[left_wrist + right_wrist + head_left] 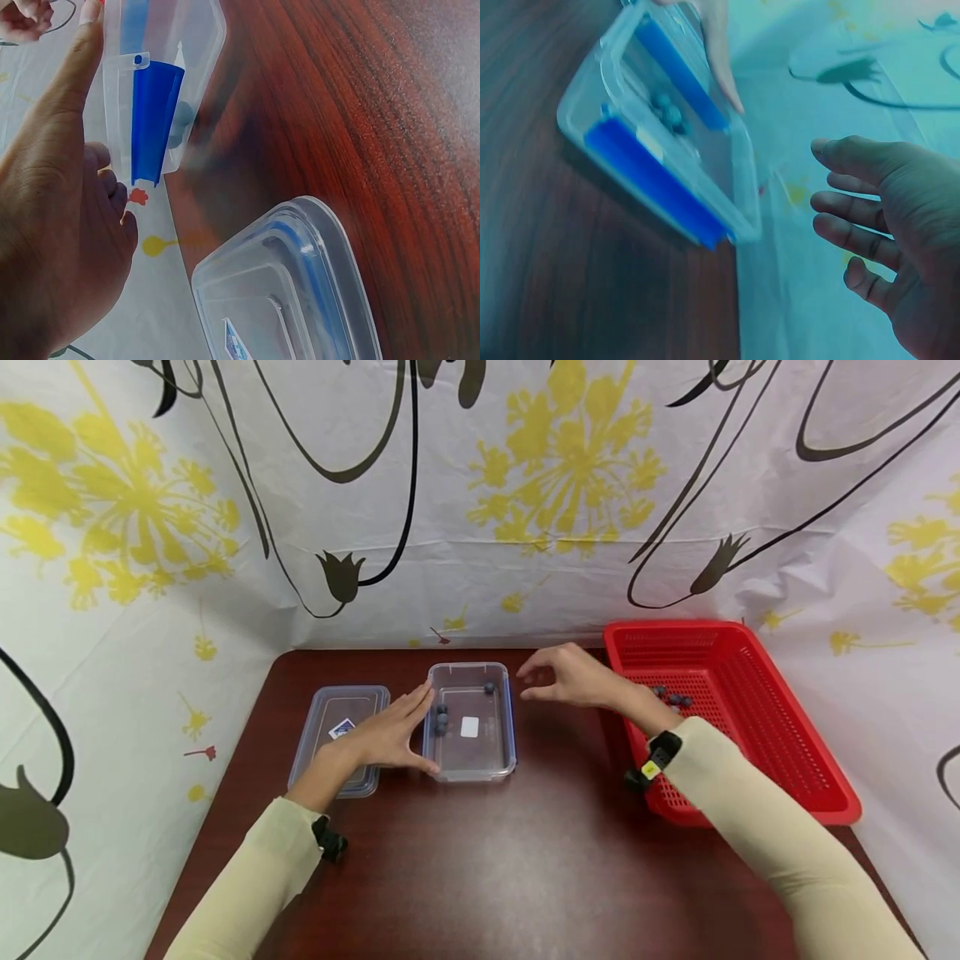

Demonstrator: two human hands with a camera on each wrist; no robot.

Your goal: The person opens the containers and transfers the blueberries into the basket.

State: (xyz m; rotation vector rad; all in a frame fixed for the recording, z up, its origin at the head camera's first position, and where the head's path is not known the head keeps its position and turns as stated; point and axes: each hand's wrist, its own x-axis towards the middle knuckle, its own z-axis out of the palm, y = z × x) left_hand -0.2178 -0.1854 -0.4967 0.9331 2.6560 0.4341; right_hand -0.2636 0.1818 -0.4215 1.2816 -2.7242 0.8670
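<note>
A clear plastic container (491, 756) with blue side clips sits on the table, several blueberries (442, 719) inside, mostly along its left wall. My left hand (386, 735) rests against the container's left side, fingers extended along it and thumb spread toward the near corner. In the left wrist view a blue clip (156, 120) shows close beside that hand. To the right of the container hovers my right hand (570, 675), fingers loosely bent and apart from the wall. Nothing lies in its grasp in the right wrist view, where the palm (930, 225) is visible.
A clear lid (318, 739) with a blue-and-white sticker lies left of the container, partly under my left forearm. At the right stands a red plastic basket (795, 743) holding several blueberries (681, 700); my right forearm crosses its left rim. Patterned cloth (450, 560) hangs behind the table.
</note>
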